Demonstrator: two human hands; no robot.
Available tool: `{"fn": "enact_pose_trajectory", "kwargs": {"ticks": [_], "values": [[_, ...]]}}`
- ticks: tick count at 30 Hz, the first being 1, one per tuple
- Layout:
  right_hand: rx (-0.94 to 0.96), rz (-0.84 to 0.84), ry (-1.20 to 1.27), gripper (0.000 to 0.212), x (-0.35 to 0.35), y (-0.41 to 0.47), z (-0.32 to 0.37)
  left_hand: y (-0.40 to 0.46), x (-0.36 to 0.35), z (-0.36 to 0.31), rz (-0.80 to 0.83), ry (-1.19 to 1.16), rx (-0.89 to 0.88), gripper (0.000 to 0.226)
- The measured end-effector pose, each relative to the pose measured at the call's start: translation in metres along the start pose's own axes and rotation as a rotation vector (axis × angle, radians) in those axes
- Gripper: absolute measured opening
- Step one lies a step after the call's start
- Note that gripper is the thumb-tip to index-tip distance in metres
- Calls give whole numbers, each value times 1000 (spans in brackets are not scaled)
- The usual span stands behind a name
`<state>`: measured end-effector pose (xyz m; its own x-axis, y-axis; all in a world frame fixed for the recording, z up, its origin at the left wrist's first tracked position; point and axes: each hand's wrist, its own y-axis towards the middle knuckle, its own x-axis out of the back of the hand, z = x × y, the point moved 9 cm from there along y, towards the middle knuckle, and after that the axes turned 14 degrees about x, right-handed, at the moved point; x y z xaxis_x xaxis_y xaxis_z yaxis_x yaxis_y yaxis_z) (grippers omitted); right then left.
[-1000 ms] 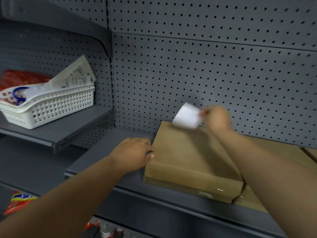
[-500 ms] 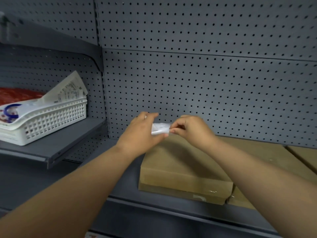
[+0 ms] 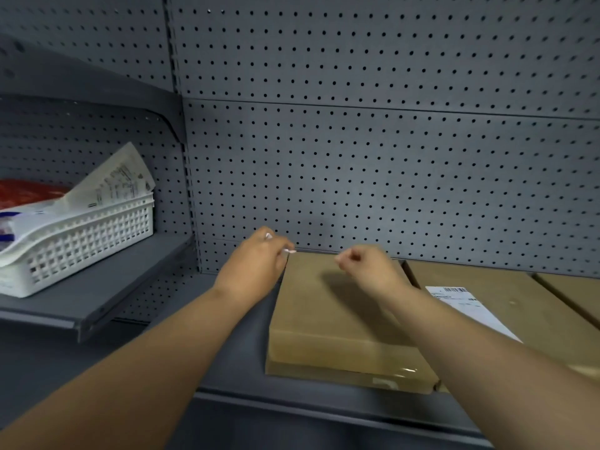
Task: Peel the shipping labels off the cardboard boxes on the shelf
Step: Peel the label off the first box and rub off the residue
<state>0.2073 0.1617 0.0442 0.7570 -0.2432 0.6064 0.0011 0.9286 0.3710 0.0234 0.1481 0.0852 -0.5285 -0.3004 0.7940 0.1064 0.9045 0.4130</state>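
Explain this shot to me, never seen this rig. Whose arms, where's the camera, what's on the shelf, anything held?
No robot here: a person works with bare hands, filmed by one wide-angle camera worn on the head, looking forward and down. So the two arms coming in from the bottom are the wearer's own.

The left hand is curled around a crumpled white label; only small bits of it show between the fingers. The right hand is loosely curled above the cardboard box and appears to hold nothing.

That box lies on a grey metal shelf and has no label on top. The box to its right carries a white shipping label. Further left, a white basket holds papers.
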Motion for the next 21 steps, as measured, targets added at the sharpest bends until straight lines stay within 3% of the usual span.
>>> {"fn": "enact_pose_trajectory", "kwargs": {"ticks": [4,8,11,17,21], "values": [[69,173,-430,18,-42,3,-3,2,4,17,-80,246,27,26],[354,276,-437,21,-86,-8,40,8,-1,31,-41,293,83,28],[499,412,-469,20,-85,-23,53,9,-6,34,-31,386,-6,35],[297,256,-619,22,-59,14,12,10,-8,36,-82,443,-131,24],[412,276,-502,20,-98,10,44,11,-7,33,-144,435,-180,24]]}}
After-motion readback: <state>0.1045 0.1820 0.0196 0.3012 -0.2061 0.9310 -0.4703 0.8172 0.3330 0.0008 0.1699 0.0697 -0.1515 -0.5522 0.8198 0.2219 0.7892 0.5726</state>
